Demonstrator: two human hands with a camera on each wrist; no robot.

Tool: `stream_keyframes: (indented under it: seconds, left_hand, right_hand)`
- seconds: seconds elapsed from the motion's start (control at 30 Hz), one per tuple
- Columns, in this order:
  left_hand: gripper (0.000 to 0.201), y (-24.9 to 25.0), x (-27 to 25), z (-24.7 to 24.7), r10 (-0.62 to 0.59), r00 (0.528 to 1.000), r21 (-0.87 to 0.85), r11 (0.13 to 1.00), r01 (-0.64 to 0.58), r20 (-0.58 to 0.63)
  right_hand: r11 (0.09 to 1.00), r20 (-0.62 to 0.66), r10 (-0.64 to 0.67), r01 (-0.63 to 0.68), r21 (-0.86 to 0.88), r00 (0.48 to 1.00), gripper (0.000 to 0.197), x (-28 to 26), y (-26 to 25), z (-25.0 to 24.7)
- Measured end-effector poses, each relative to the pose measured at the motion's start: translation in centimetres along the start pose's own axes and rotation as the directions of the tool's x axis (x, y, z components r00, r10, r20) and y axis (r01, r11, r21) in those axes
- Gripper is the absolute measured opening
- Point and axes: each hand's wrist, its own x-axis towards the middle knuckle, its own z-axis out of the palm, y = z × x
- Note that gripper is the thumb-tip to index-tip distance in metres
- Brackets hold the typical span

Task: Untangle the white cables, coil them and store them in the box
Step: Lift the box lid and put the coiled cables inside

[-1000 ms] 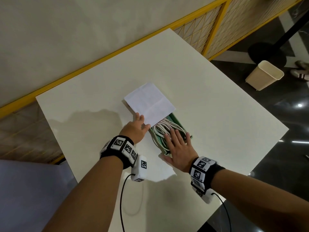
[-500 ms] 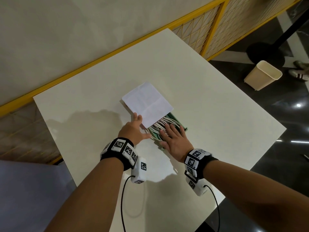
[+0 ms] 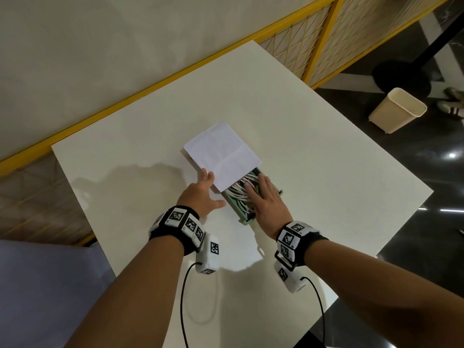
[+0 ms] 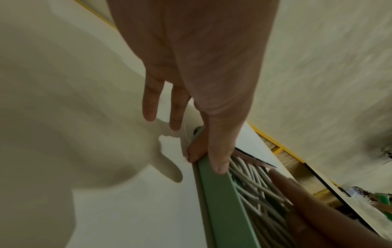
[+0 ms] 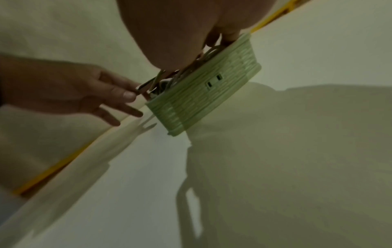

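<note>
A green box [image 3: 244, 221] holding coiled white cables [image 3: 237, 193] lies in the middle of the white table [image 3: 326, 172]. A white lid [image 3: 223, 154] covers its far part. My left hand [image 3: 204, 189] touches the lid's near left edge with straight fingers, thumb spread. In the left wrist view the thumb [image 4: 220, 161] lies along the green rim [image 4: 222, 201] beside the cables [image 4: 250, 181]. My right hand [image 3: 263, 194] lies flat on the cables and presses them down. The right wrist view shows the box's ribbed wall [image 5: 203, 94] and the left hand [image 5: 84, 97].
A yellow-framed mesh railing [image 3: 324, 33] runs behind the table's far edge. A cream bin [image 3: 398, 110] stands on the dark floor to the right, near a person's shoes [image 3: 452, 106]. The table's near right edge drops to the floor.
The box with the cables has slid a little farther under the white lid. My right hand stays flat on the cables and my left hand stays at the lid's edge.
</note>
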Motion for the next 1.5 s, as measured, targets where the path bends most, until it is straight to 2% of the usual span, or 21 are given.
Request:
stream_keyframes:
  seconds: [0.07, 0.1, 0.2, 0.23, 0.33, 0.5, 0.63, 0.7, 0.8, 0.87, 0.93, 1.0, 1.07, 1.13, 1.2, 1.27, 1.3, 1.37, 1.43, 1.5]
  left_hand:
    - [0.090, -0.1, 0.0, 0.0, 0.002, 1.000, -0.007, 1.000, -0.002, 0.000]
    - [0.090, -0.1, 0.0, 0.0, 0.004, 1.000, -0.007, 1.000, -0.004, 0.002]
    - [0.091, -0.1, -0.1, 0.0, 0.011, 1.000, -0.003, 1.000, -0.011, 0.000]
    - [0.091, -0.1, -0.1, 0.0, 0.011, 1.000, -0.008, 1.000, -0.011, 0.000]
    - [0.091, -0.1, -0.1, 0.0, 0.010, 1.000, -0.020, 1.000, -0.010, 0.002]
    - [0.093, -0.3, 0.2, 0.1, 0.012, 1.000, -0.044, 0.999, -0.012, 0.012]
    - [0.096, -0.5, 0.4, 0.3, 0.020, 1.000, -0.047, 0.999, -0.019, 0.017]
    - [0.095, -0.6, 0.5, 0.4, 0.026, 0.999, -0.042, 0.999, -0.025, 0.019]
    - [0.092, -0.8, 0.6, 0.4, 0.029, 0.999, -0.039, 0.999, -0.028, 0.019]
    - [0.090, -0.9, 0.6, 0.4, 0.023, 0.999, -0.039, 0.999, -0.022, 0.026]
    - [0.087, -0.9, 0.6, 0.3, 0.022, 0.999, -0.041, 0.999, -0.020, 0.028]
    - [0.080, -0.9, 0.6, 0.2, 0.013, 1.000, -0.045, 0.999, -0.012, 0.017]
    - [0.071, -0.7, 0.6, 0.1, 0.005, 1.000, -0.027, 1.000, -0.005, -0.006]
    - [0.062, -0.2, 0.5, 0.0, 0.010, 0.999, 0.039, 0.999, -0.009, -0.043]
    - [0.057, 0.3, 0.4, -0.2, 0.020, 0.995, 0.123, 0.992, -0.008, -0.094]
    - [0.052, 0.6, 0.6, -0.2, 0.040, 0.988, 0.188, 0.982, -0.011, -0.149]
    - [0.050, 0.7, 0.7, -0.1, 0.060, 0.984, 0.218, 0.976, -0.022, -0.170]
    - [0.047, 0.9, 1.0, 0.2, 0.098, 0.980, 0.295, 0.954, -0.043, -0.175]
    - [0.046, 1.0, 1.2, 0.6, 0.105, 0.980, 0.351, 0.936, -0.040, -0.169]
    - [0.046, 1.1, 1.2, 0.7, 0.082, 0.983, 0.333, 0.943, -0.023, -0.166]
  right_hand:
    - [0.990, 0.105, -0.049, 0.062, -0.124, 0.993, 0.079, -0.3, 0.0, 0.1]
    - [0.983, 0.132, -0.051, 0.073, -0.167, 0.990, 0.081, -0.4, -0.1, 0.2]
    - [0.970, 0.144, 0.011, 0.024, -0.241, 0.990, 0.056, -0.6, -0.3, 0.5]
    - [0.970, 0.141, 0.027, 0.008, -0.245, 0.990, 0.057, -0.6, -0.4, 0.5]
    - [0.970, 0.191, 0.078, -0.030, -0.243, 0.979, 0.095, 0.0, -1.0, 0.4]
    - [0.955, 0.181, 0.194, -0.143, -0.260, 0.964, 0.102, 0.9, -2.1, 0.5]
    - [0.976, 0.213, 0.172, -0.138, -0.166, 0.962, 0.116, 1.8, -2.4, 0.7]
    - [0.992, 0.194, 0.119, -0.110, -0.054, 0.974, 0.116, 2.1, -2.3, 0.7]
    - [0.987, 0.134, 0.031, -0.051, 0.154, 0.990, 0.105, 2.1, -2.2, 0.3]
    - [0.974, 0.095, 0.008, -0.029, 0.224, 0.995, 0.092, 1.8, -1.9, -0.3]
    - [0.962, 0.024, 0.030, -0.035, 0.272, 0.999, 0.084, 1.2, -1.2, -0.9]
    - [0.937, -0.093, 0.111, -0.074, 0.342, 0.989, 0.077, 0.3, -0.6, -1.4]
    - [0.869, -0.139, 0.274, -0.183, 0.461, 0.952, 0.069, -0.5, -0.4, -1.9]
    - [0.719, -0.063, 0.493, -0.366, 0.591, 0.868, 0.067, -0.6, 0.0, -1.7]
    - [0.460, 0.145, 0.657, -0.546, 0.700, 0.740, 0.066, -0.1, -0.2, -1.6]
    - [0.174, 0.363, 0.669, -0.612, 0.771, 0.648, 0.046, 0.7, -0.9, -1.7]
    - [0.067, 0.432, 0.642, -0.608, 0.791, 0.633, 0.029, 1.0, -1.3, -1.9]
    - [-0.038, 0.475, 0.616, -0.578, 0.815, 0.628, 0.017, 1.7, -2.1, -2.3]
    - [-0.094, 0.480, 0.621, -0.549, 0.831, 0.620, 0.019, 2.2, -2.5, -2.6]
    - [-0.152, 0.491, 0.616, -0.519, 0.841, 0.616, 0.022, 2.5, -2.5, -3.0]
